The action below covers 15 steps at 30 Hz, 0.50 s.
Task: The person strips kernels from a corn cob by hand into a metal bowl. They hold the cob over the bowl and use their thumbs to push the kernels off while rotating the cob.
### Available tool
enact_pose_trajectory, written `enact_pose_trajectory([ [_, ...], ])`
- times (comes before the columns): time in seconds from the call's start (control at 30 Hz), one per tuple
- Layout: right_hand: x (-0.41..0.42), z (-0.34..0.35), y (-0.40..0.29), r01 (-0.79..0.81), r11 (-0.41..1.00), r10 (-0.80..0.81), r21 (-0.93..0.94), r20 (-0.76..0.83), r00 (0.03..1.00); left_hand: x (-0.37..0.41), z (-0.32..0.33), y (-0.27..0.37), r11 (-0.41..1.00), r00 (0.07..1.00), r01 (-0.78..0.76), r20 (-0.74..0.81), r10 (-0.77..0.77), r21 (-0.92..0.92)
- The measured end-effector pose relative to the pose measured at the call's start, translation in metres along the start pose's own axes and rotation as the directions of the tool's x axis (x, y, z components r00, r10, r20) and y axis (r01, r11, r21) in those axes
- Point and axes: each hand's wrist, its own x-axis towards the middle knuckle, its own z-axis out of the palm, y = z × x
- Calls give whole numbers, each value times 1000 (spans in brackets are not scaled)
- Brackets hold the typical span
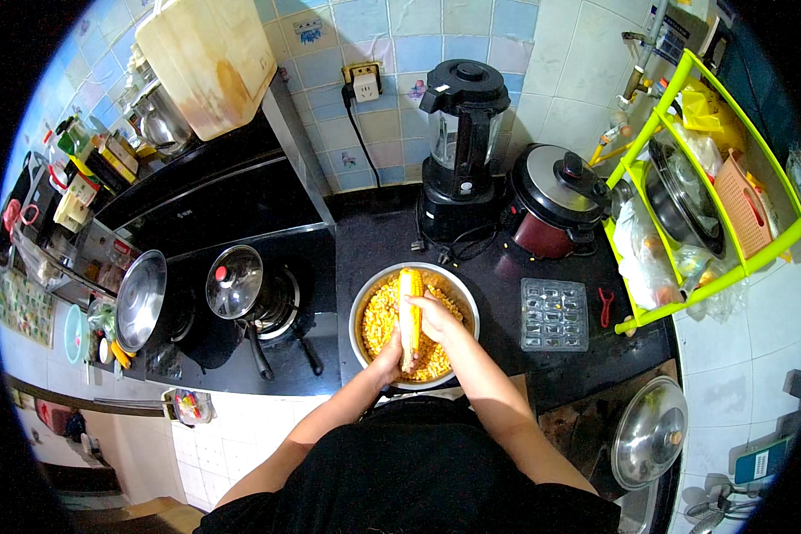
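Observation:
Both hands hold one corn cob [410, 310] above a round metal bowl [355, 344]. My left hand [388, 354] grips the lower end of the cob, while my right hand [435, 315] lies against its right side, farther up. A pale strip without kernels runs along the cob, and yellow kernels still cover its top and sides. Loose corn kernels [380, 320] fill much of the bowl beneath. My fingers and the cob hide the middle of the heap.
Behind the bowl stand a blender [466, 147] and an electric pressure cooker [555, 200]. A clear plastic tray [554, 315] and a red peeler [605, 307] lie to the right, near a green rack [707, 290]. Leftward, a lidded pan [235, 284] sits by a gas burner [282, 304].

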Motion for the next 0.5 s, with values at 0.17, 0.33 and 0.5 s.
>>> enact_pose_trajectory([
  [0.17, 1, -8, 2, 4, 998, -8, 61, 64, 998, 3, -2, 1, 998, 999, -17, -31, 20, 66],
  [0.33, -2, 2, -2, 67, 997, -67, 48, -4, 998, 5, -3, 3, 995, 998, -43, -30, 46, 87],
  [0.5, 0, 1, 1, 88, 996, -88, -14, -26, 996, 5, -1, 4, 996, 998, -47, -38, 50, 75],
])
